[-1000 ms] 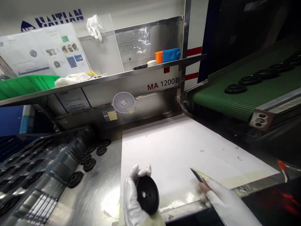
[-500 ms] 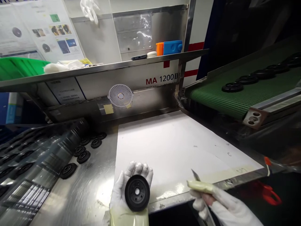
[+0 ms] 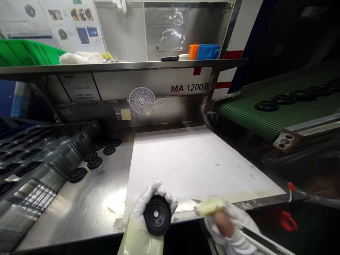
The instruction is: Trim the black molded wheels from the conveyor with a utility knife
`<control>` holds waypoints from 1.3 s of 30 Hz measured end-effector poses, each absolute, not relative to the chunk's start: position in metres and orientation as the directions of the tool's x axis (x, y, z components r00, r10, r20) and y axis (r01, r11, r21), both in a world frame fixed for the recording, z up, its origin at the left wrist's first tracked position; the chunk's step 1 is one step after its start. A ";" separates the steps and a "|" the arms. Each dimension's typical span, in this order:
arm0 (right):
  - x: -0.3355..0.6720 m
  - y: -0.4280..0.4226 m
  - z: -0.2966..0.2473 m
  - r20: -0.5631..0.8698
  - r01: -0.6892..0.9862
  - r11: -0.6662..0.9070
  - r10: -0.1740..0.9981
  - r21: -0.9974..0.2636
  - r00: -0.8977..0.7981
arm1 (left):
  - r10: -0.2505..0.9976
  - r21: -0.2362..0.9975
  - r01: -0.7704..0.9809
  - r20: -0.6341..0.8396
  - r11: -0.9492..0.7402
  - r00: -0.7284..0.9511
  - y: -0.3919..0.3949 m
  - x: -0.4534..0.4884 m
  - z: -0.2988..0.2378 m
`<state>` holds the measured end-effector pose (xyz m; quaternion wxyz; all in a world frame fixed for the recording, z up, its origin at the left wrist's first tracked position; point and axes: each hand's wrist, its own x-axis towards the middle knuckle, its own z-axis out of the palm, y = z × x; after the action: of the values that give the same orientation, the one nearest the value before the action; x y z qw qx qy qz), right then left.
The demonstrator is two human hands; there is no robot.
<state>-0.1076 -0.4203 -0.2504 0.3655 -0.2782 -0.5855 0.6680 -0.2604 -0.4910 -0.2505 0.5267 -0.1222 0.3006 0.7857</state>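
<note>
A black round wheel-like part (image 3: 160,224) with a small centre hole lies in my left hand (image 3: 142,202), in a white glove, near the front edge of the bench. The fingers curl around its far rim, and its face is turned up toward me. To the right, my right hand (image 3: 235,221) is closed, also gloved, with pale yellow covering on a finger and a bare thumb showing. It grips a slim knife (image 3: 261,239) whose handle runs back to the lower right. Motion blurs this hand, and the blade cannot be made out now.
White paper (image 3: 170,159) covers the bench middle. Several black round parts (image 3: 95,162) lie left of it, beside stacked trays (image 3: 60,173). A green conveyor (image 3: 241,113) carries more at right. A shelf (image 3: 148,65) crosses behind, holding a green bin (image 3: 29,53).
My left fingers have curled more tightly around the wheel-like part. My right hand has moved left toward it, and the knife has turned, its handle now lying flatter. The view has shifted slightly.
</note>
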 end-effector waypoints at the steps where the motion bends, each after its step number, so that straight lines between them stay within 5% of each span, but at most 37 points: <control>1: -0.114 -0.426 -0.249 0.055 -0.162 -0.057 0.787 -0.985 -0.615 | 0.760 0.362 -0.894 -0.492 -0.265 -0.424 -0.493 -0.258 -0.251; 7: -0.140 -0.449 -0.244 -0.182 -0.002 -0.257 0.689 -0.966 -0.702 | 0.819 0.378 -0.907 -0.452 -0.183 -0.354 -0.512 -0.258 -0.256; 13: -0.142 -0.454 -0.239 -0.303 0.143 -0.276 0.719 -0.951 -0.626 | 0.960 0.476 -0.876 -0.201 -0.079 -0.196 -0.532 -0.267 -0.261; 20: -0.133 -0.463 -0.232 -0.217 0.124 -0.178 0.762 -0.976 -0.610 | 0.972 0.486 -0.874 -0.208 0.008 -0.107 -0.538 -0.263 -0.256; 30: -0.136 -0.459 -0.235 -0.386 0.263 -0.282 0.690 -0.923 -0.613 | 0.942 0.481 -0.876 -0.281 -0.028 -0.185 -0.537 -0.259 -0.248; 39: -0.136 -0.462 -0.240 -0.352 0.202 -0.289 0.723 -0.936 -0.595 | 0.941 0.504 -0.863 -0.284 -0.014 -0.182 -0.535 -0.254 -0.247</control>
<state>-0.1356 -0.4624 -0.2401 0.1883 -0.4090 -0.5655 0.6910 -0.2540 -0.5351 -0.2471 0.6363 0.0656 0.2966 0.7092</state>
